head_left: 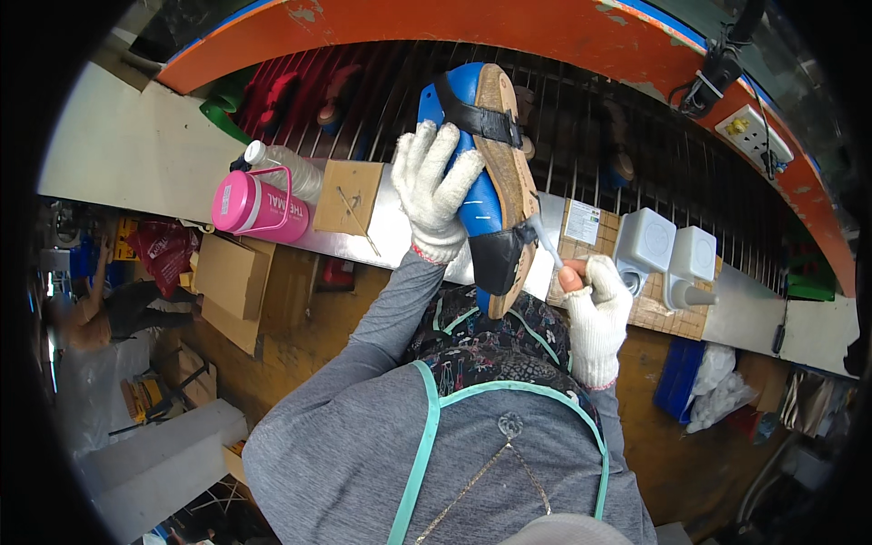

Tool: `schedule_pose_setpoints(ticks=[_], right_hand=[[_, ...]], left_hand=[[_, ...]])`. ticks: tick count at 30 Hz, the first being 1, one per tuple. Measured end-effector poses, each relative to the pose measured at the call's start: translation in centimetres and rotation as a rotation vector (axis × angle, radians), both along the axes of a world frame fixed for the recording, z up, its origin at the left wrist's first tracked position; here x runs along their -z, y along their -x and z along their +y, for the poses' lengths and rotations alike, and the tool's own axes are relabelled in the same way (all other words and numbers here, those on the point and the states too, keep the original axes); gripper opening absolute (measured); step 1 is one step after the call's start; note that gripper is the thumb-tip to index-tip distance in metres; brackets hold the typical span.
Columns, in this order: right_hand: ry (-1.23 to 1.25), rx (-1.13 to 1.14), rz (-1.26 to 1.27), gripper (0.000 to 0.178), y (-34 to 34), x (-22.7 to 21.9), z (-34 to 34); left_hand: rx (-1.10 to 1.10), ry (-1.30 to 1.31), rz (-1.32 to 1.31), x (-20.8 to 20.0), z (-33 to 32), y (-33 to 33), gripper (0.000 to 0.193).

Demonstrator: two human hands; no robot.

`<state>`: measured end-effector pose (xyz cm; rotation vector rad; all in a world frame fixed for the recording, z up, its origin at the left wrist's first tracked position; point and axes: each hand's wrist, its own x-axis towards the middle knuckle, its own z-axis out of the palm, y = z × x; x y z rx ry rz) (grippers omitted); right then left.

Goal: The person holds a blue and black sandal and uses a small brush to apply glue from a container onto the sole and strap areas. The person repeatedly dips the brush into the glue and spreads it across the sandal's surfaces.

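Note:
My left hand (439,188), in a white knitted glove, grips a blue shoe last (472,195) fitted with black straps and a brown cork-like sole, holding it upright with the sole edge turned to the right. My right hand (595,313), in a fingerless white glove, pinches a thin white brush (545,241) whose tip touches the sole edge near the lower black strap. My grey sleeves and a patterned apron with teal trim fill the lower middle.
A steel ledge (391,218) carries a pink flask (257,207), a clear bottle (289,169), a small cardboard box (349,195) and two white containers (668,250). Behind is a wire rack (581,118) under an orange arch. Cardboard boxes (232,277) and another person (109,309) sit at left.

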<state>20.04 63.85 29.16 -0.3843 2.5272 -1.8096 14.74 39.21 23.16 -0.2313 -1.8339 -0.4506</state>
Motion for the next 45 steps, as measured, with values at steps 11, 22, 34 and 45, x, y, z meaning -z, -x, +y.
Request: schedule_pose_setpoints(ticks=[11, 22, 34, 45], right_hand=[[-0.023, -0.036, 0.091, 0.018, 1.3, 0.1, -0.2], [0.250, -0.009, -0.378, 0.019, -0.4, 0.9, -1.2], [0.181, -0.003, -0.318, 0.023, -0.7, 0.6, -1.3], [0.091, 0.036, 0.085, 0.019, 2.3, 0.9, -0.6]], left_hand=[[-0.042, -0.017, 0.008, -0.2, -0.7, -0.1, 0.041], [-0.102, -0.144, -0.048, 0.1, 0.9, 0.3, 0.041], [-0.115, -0.160, -0.088, 0.6, 1.6, 0.4, 0.036], [-0.110, -0.126, -0.088, -0.2, 1.5, 0.6, 0.038]])
